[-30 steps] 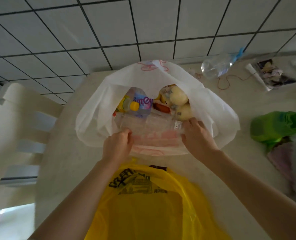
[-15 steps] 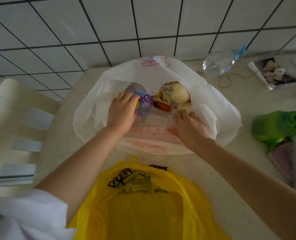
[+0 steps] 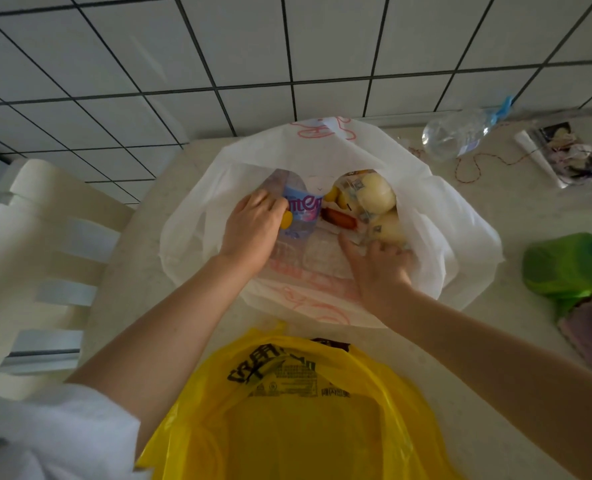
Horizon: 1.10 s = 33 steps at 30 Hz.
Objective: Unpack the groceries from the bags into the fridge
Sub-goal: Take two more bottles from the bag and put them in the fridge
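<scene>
- White grocery bag (image 3: 454,237) sitting open on the counter (image 3: 495,341), just behind the yellow bag (image 3: 305,427); thin plastic, could slump or tear if yanked.
- Left hand (image 3: 249,230) curled round a yellow-capped bottle (image 3: 286,220) beside the blue-labelled water bottle (image 3: 301,206); grip mostly hidden, might slip coming out.
- Right hand (image 3: 381,268) fingers bent down at the wrapped round buns (image 3: 374,195); can't tell if actually gripping. Easy to squash.
- Sausage (image 3: 339,218) loose between them, could roll under.
</scene>
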Tool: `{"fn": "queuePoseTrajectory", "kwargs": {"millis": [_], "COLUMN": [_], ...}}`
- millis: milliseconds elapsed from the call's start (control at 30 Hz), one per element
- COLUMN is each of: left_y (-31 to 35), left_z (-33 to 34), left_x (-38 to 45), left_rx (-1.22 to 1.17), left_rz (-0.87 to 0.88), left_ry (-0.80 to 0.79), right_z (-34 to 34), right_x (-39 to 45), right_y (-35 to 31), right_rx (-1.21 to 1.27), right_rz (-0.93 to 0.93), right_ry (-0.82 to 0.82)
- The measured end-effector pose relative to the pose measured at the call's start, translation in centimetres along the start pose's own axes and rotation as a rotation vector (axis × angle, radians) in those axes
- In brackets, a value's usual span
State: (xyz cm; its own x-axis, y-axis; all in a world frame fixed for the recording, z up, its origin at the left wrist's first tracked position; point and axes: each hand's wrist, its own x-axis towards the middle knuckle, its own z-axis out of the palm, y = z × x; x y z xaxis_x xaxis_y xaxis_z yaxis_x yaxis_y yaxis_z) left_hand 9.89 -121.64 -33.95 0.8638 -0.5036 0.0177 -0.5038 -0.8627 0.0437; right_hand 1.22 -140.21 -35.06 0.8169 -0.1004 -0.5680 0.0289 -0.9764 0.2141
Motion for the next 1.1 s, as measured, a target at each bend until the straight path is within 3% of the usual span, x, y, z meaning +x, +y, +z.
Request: {"fn": "queuePoseTrajectory", "kwargs": {"millis": [100, 400, 633, 867, 1033, 1100], "left_y": [-0.1, 1.0, 0.6, 0.1, 0.7, 0.8], "left_z": [-0.4, -4.3, -6.1, -8.9, -10.3, -10.2], "left_x": [-0.5, -2.4, -4.4, -4.9, -4.7, -5.3], "left_rx": [-0.018, -0.229, -0.419, -0.567, -0.691, -0.712], "left_rz": [0.015, -0.005, -0.115, -0.163, -0.187, -0.180], "left_ry": [0.017, 0.235, 0.302, 0.409, 0.410, 0.397], "right_z": [0.0, -1.3, -3.7, -5.2, -5.8, -5.4], "right_x": [-0.2, -2.0, -2.8, -2.0, -1.0, -1.0], "right_y": [0.4, 2.3, 2.8, 5.3, 5.6, 5.5], "right_rx": [0.017, 0.156, -0.040, 0.214, 0.089, 0.076], "right_rz": [-0.003, -0.048, -0.078, -0.269, -0.244, -0.220], "right_ry": [0.017, 0.284, 0.198, 0.091, -0.159, -0.054]}}
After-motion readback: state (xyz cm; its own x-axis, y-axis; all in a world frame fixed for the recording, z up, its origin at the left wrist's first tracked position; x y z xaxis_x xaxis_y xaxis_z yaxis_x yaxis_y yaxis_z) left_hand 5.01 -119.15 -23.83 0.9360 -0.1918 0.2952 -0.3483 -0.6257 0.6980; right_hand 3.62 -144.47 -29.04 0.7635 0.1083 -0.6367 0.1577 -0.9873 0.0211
